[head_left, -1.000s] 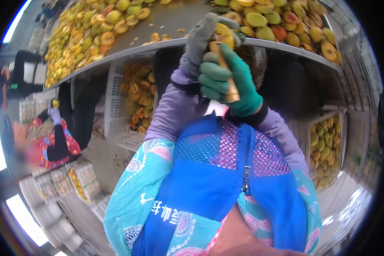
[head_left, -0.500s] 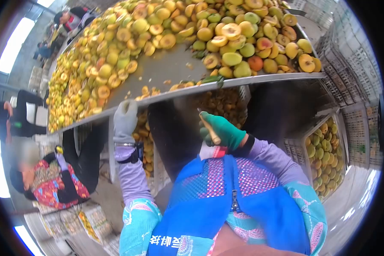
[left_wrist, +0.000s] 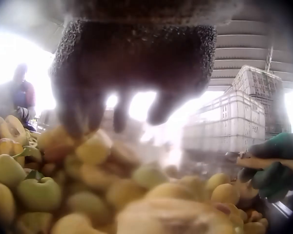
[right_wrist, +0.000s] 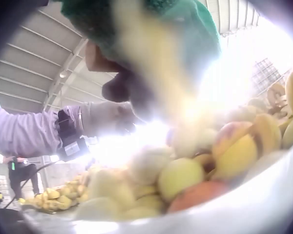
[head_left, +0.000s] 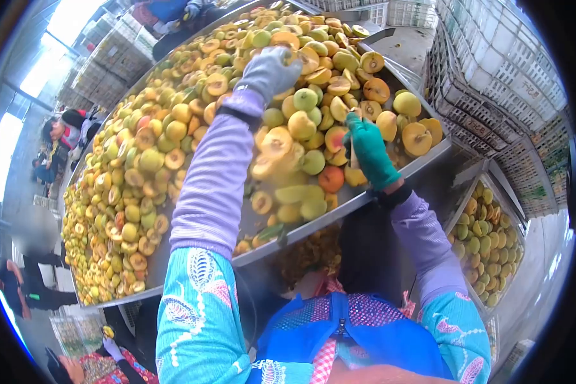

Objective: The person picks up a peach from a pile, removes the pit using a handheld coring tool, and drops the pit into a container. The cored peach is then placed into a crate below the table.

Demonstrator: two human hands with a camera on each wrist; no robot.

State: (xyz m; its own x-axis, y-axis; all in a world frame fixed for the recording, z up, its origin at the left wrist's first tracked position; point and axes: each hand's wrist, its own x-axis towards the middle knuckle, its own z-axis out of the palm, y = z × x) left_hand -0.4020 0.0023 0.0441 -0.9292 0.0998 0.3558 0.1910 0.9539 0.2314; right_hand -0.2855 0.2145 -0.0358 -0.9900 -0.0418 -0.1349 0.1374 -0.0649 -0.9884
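In the head view my left hand (head_left: 272, 72), in a grey glove, reaches far across the heap of yellow-green stone fruit (head_left: 304, 125), some whole and some halved. The left wrist view has its dark fingers (left_wrist: 119, 114) pointing down, spread apart, close over the fruit. My right hand (head_left: 372, 150), in a green glove, grips a slim wooden-handled tool (left_wrist: 268, 163) near the table's front edge. The tool's handle (right_wrist: 161, 53) blurs across the right wrist view, above whole fruit and a reddish one (right_wrist: 198, 195).
A metal-rimmed table (head_left: 339, 214) bears the heap. To the right stand stacked white plastic crates (head_left: 493, 70) and a crate of fruit (head_left: 486, 237) lower down. More fruit (head_left: 310, 256) lies beneath the table edge. Other people (head_left: 61, 137) work along the left side.
Earlier both hands were together at a fruit with the tool; then they parted. The left hand has since moved from the table edge out over the heap, and the right hand forward with the tool.
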